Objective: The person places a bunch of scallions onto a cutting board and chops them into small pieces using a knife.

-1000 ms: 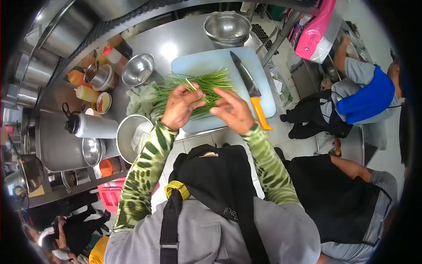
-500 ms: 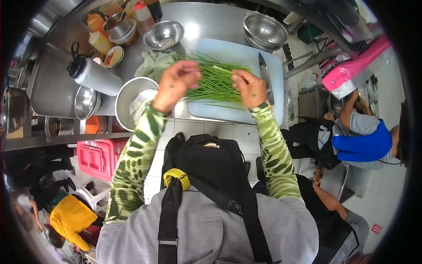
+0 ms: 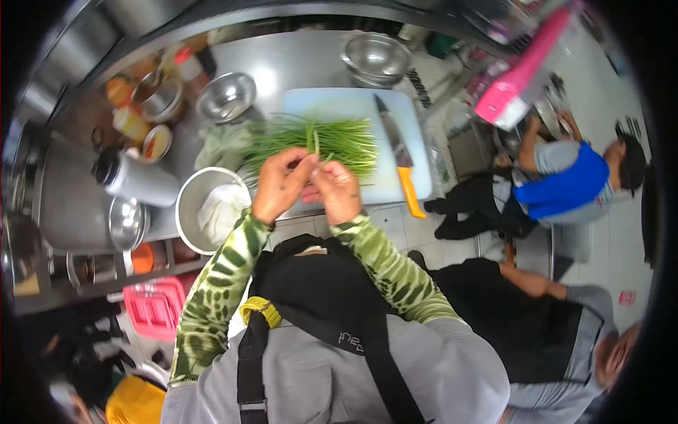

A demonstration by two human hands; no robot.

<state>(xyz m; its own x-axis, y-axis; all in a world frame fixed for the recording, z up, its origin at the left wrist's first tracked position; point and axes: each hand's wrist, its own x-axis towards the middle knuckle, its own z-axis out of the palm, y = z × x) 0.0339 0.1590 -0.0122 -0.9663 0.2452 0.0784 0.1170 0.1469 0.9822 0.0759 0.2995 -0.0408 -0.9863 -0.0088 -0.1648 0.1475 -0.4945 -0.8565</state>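
Long thin green chives [image 3: 353,145] lie in a heap across a pale blue-white cutting board [image 3: 417,141]. In front of the heap, my left hand [image 3: 282,187] and my right hand [image 3: 335,191] meet with fingertips pinched close together. A thicker chive stalk [image 3: 316,141] rises from between them; the fingers partly hide its lower end. Right of the heap rests a knife [image 3: 395,141] with an orange handle hanging over the board's front edge. A crumpled green cloth [image 3: 220,147] touches the left side of the chives.
A white-lined metal pot [image 3: 189,212] stands at the counter's front left, near a grey bottle [image 3: 138,182]. Steel bowls [image 3: 227,95] and a colander [image 3: 374,56] sit behind. Two people [image 3: 565,184] are at the right, one close beside me.
My hands have come together in front of the heap; the right one moved left and toward me. The view has shifted, and the knife's orange handle now shows fully.
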